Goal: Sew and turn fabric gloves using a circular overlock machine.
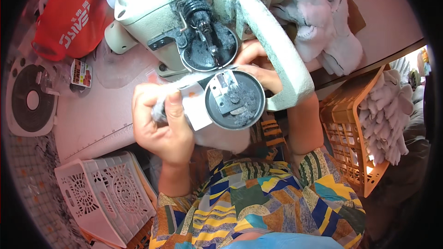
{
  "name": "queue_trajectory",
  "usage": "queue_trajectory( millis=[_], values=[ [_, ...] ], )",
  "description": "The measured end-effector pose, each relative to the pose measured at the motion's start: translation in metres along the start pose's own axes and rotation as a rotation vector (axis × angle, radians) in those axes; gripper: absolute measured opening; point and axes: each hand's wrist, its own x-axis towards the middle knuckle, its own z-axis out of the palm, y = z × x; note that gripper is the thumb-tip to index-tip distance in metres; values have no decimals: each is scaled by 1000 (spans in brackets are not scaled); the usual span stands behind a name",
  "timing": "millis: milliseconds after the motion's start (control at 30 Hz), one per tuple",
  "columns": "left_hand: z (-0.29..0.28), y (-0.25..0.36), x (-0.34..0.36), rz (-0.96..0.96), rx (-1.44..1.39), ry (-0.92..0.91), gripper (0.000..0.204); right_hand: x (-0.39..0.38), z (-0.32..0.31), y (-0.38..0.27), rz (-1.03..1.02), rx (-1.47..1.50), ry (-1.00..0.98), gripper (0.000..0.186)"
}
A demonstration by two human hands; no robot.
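Note:
A cream industrial sewing machine with two lint-dusted wheels, an upper disc and a lower disc, fills the upper middle. My left hand is closed on a white fabric piece with grey fluff, left of the lower disc; part of the fabric hangs below that disc. My right hand is behind the curved machine arm at the discs' right, its fingers bent near the seam; what they grip is mostly hidden.
A red bag, a tape roll and a small printed pack lie left. White fabric pieces pile at upper right. An orange crate of similar pieces stands right, a white crate lower left.

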Motion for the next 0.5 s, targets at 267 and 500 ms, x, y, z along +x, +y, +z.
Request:
queue_trajectory(
  millis=[267, 500],
  values=[
    [12, -3, -1, 134, 53, 61, 8, -1, 0, 1, 49, 324, 105, 20],
    [12, 0, -1, 102, 16, 1, 9, 0, 2, -2, 28, 308, 149, 17]
  ],
)
